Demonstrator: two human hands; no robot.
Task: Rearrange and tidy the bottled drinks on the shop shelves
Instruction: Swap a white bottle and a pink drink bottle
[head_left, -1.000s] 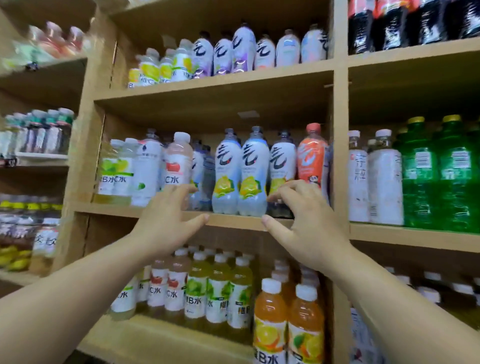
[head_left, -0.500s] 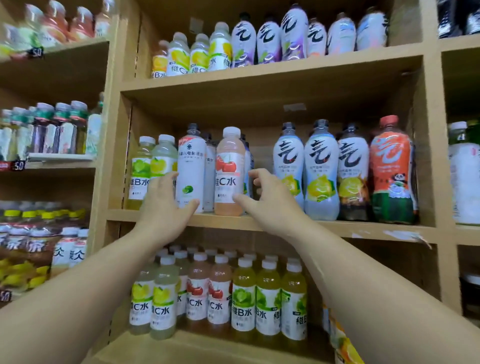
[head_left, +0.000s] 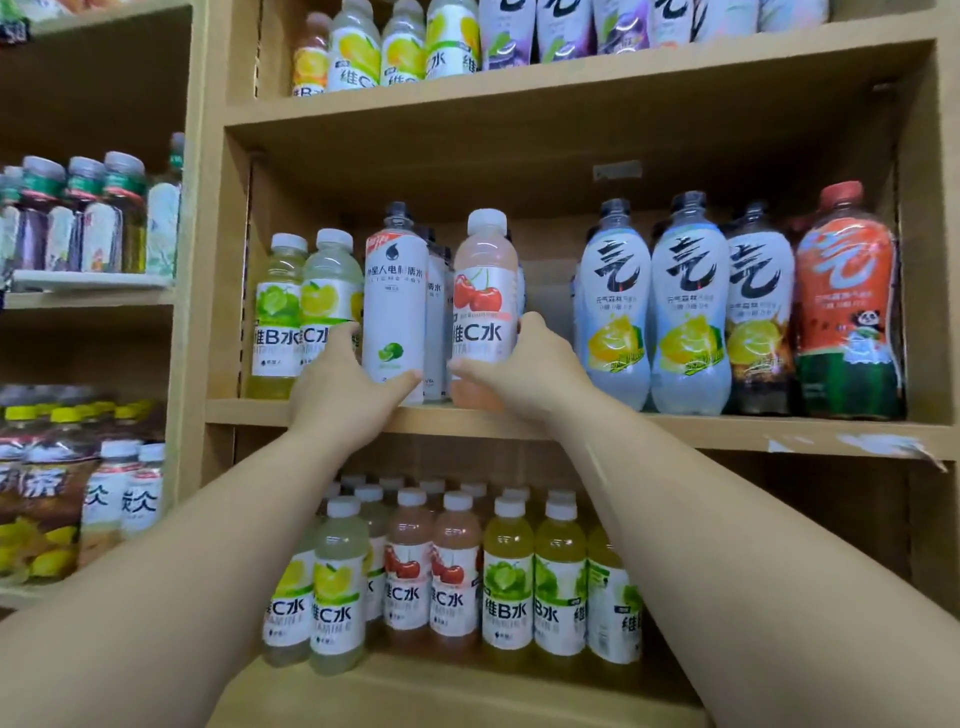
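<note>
Left hand (head_left: 345, 384) has its fingers wrapped round the foot of the white bottle (head_left: 395, 301), and right hand (head_left: 519, 369) grips the pink bottle (head_left: 485, 291) just beside it. Both stand at the shelf (head_left: 675, 427) front edge. There's an open gap right of pink before the soda bottles (head_left: 615, 306).

1. Left hand (head_left: 345, 387): open and just short of the stock 0.5 s ago; now wrapped round the lower body of the white lime bottle (head_left: 396, 301).
2. Right hand (head_left: 524, 371): moved left from the sparkling bottles (head_left: 688, 301); now grips the pink cherry bottle (head_left: 485, 291), thumb across its front.
</note>
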